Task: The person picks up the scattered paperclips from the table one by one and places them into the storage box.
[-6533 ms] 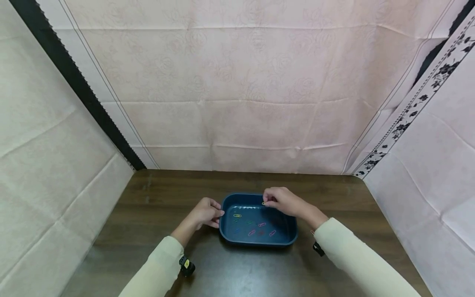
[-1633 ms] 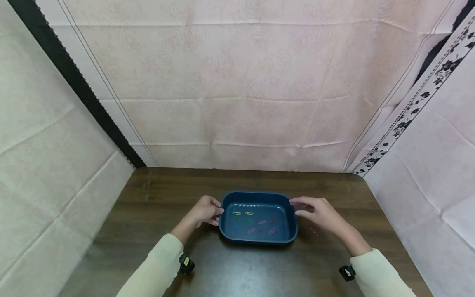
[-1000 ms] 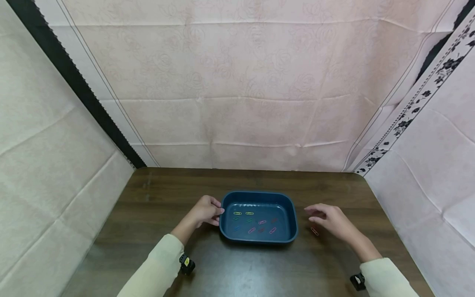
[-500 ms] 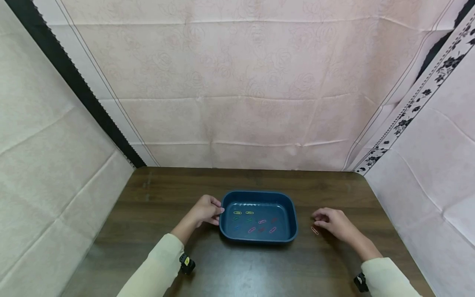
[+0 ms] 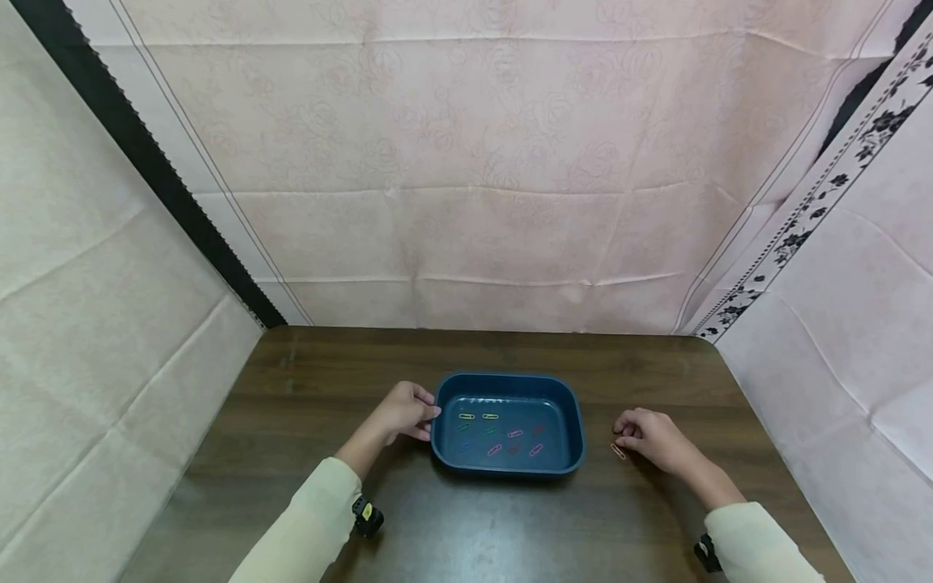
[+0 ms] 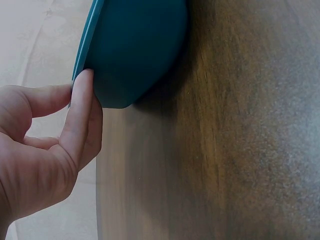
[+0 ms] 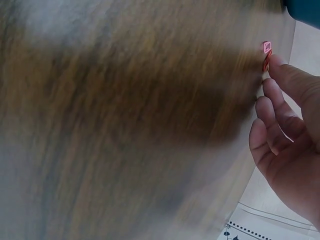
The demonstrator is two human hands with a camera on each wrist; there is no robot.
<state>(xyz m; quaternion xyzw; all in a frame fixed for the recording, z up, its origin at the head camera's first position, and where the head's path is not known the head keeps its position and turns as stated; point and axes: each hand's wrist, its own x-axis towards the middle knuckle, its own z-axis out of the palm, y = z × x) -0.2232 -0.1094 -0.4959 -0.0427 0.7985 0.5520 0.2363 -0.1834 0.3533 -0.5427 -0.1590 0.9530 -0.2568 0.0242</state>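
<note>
A deep blue plastic tray (image 5: pixel 508 471) sits on the wooden table. Its left rim is pinched between the thumb and fingers of my left hand (image 5: pixel 406 413), which the left wrist view shows close up. Small paper clips lie on the tray's floor: two yellow paper clips in a row, with green, blue, red and pink ones around them. To the tray's right, my right hand (image 5: pixel 652 437) reaches down to a pink paper clip (image 7: pixel 267 47) and an orange-red paper clip (image 7: pixel 266 63). The thumb tip is right at the orange-red one, with a gap between thumb and index finger.
The brown tabletop (image 5: pixel 350 364) ends at the back against a pale cloth wall (image 5: pixel 466 243). Cloth walls also stand at both sides, the right one edged with a black floral band (image 5: pixel 794 235). Light reflects off the front of the table.
My right hand earlier held a yellow paper clip over the tray; that clip now lies inside. The hand has moved right, past the rim, down to the loose clips. My left hand keeps its place.
</note>
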